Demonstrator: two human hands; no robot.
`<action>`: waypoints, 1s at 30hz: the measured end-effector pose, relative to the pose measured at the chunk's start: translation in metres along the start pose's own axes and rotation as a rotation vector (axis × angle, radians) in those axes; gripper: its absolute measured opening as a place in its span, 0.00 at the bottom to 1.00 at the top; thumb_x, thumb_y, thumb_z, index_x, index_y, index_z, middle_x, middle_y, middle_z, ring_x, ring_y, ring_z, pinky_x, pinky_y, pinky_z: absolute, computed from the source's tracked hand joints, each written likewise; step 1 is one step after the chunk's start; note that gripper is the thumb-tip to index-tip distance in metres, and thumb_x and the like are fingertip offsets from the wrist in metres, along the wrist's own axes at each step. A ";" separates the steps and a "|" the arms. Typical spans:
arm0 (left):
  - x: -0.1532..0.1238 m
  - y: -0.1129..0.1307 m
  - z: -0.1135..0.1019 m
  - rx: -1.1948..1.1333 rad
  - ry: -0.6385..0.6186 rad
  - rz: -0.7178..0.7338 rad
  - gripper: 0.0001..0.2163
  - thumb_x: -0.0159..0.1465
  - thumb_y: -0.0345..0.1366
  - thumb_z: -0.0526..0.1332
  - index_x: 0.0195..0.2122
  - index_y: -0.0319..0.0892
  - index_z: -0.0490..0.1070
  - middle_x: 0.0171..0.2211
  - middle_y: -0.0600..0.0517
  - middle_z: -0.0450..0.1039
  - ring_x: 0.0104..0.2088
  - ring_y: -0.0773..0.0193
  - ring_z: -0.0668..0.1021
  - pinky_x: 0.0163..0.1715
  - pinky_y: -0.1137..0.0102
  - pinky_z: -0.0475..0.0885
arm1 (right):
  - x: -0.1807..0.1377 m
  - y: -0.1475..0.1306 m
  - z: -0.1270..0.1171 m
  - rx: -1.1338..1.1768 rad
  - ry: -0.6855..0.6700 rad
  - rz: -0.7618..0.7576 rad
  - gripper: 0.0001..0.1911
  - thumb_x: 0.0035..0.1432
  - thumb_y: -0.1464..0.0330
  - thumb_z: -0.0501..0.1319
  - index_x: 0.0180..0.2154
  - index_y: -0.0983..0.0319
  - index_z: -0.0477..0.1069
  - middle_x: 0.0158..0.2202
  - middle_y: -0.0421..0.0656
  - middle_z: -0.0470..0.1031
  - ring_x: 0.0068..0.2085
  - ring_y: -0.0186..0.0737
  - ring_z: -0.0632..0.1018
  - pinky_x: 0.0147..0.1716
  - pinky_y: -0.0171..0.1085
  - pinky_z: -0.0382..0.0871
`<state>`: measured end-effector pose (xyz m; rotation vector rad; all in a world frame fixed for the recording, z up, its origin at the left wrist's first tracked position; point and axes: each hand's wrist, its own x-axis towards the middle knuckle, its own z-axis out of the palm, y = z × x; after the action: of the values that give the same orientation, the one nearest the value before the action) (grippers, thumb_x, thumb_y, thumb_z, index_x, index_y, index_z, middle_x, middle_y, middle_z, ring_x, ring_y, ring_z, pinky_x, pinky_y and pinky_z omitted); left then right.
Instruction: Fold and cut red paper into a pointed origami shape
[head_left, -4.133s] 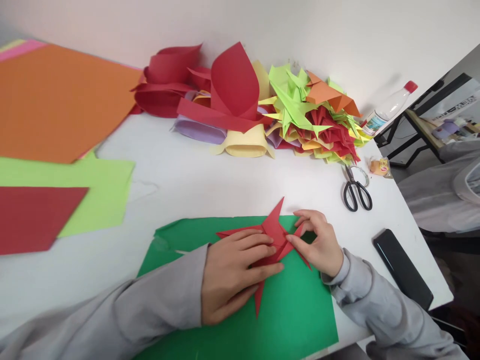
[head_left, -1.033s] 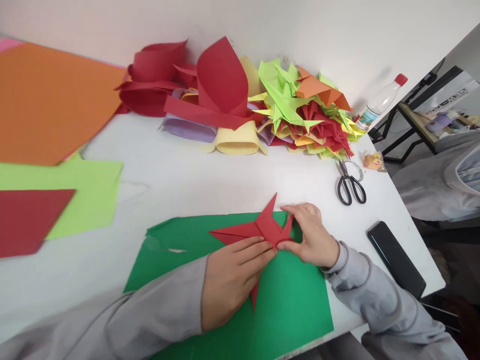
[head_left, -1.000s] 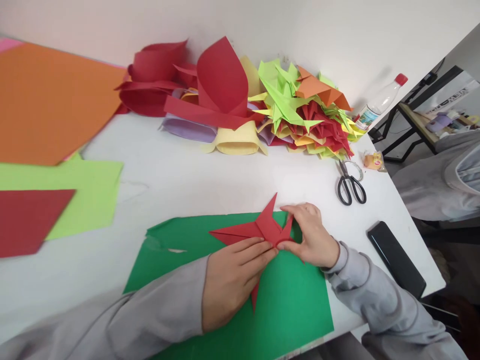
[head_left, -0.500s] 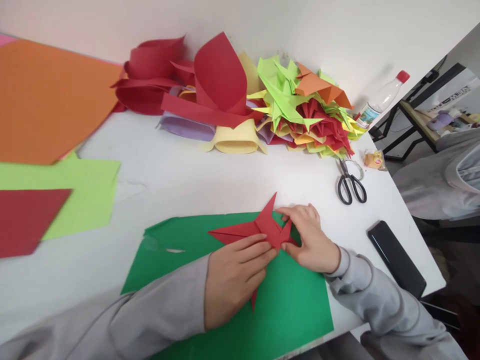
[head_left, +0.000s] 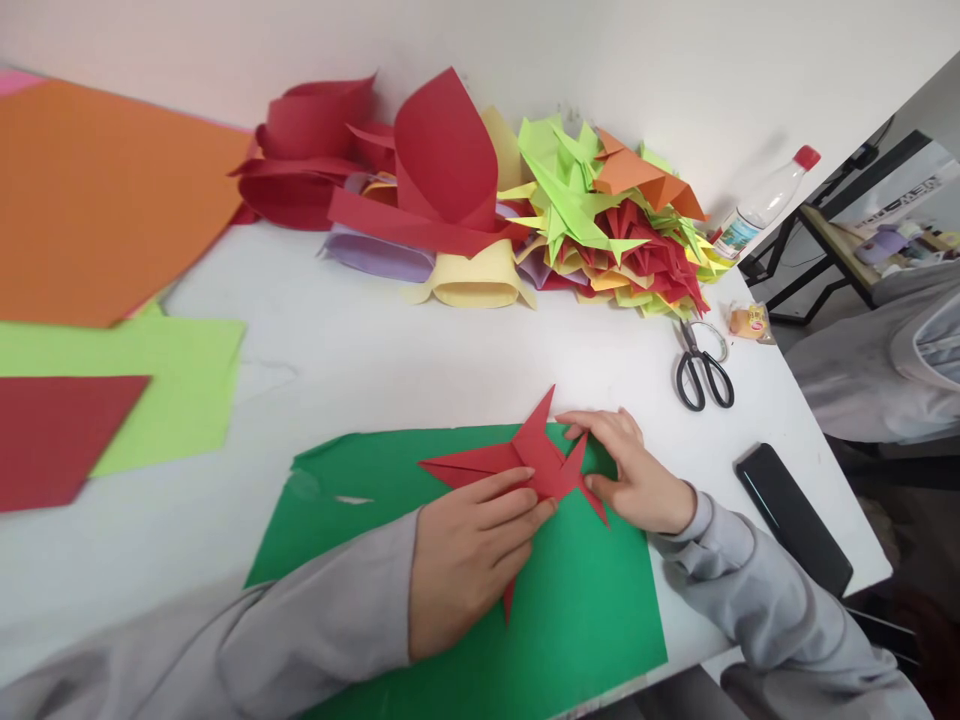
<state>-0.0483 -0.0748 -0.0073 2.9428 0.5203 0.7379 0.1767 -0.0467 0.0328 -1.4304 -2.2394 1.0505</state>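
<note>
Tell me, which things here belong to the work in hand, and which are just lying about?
In hand:
red folded paper, left hand on it, right hand at its tips
green sheet beneath
folded paper pile, probably

Lying about, it seems:
scissors
black phone
clear bottle
small packet

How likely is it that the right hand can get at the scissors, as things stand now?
Probably yes. The scissors lie beyond the right hand and to its right, handles toward the person, and no object shows between them. The hand would likely need to leave the red folded paper first.
</note>
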 end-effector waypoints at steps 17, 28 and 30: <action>0.002 0.009 0.003 0.101 -0.003 -0.007 0.09 0.61 0.30 0.56 0.37 0.36 0.76 0.47 0.45 0.77 0.48 0.56 0.72 0.59 0.59 0.61 | 0.000 -0.006 0.012 -0.148 0.074 0.014 0.34 0.46 0.74 0.63 0.56 0.54 0.60 0.51 0.44 0.69 0.55 0.49 0.66 0.62 0.59 0.39; 0.003 0.015 -0.015 0.092 -0.010 0.021 0.12 0.60 0.30 0.55 0.36 0.35 0.78 0.37 0.43 0.79 0.40 0.55 0.73 0.57 0.59 0.63 | 0.000 -0.008 0.008 -0.053 0.050 0.034 0.32 0.47 0.76 0.64 0.54 0.55 0.63 0.50 0.42 0.70 0.55 0.46 0.67 0.62 0.58 0.34; 0.004 0.016 -0.019 0.099 -0.018 0.010 0.12 0.60 0.31 0.53 0.34 0.36 0.78 0.36 0.42 0.79 0.38 0.55 0.73 0.54 0.59 0.65 | 0.001 -0.008 0.007 -0.047 0.048 0.033 0.31 0.47 0.75 0.63 0.54 0.54 0.64 0.51 0.42 0.70 0.55 0.47 0.67 0.62 0.59 0.35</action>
<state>-0.0487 -0.0887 0.0133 3.0417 0.5570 0.7060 0.1669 -0.0512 0.0330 -1.5010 -2.2283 0.9692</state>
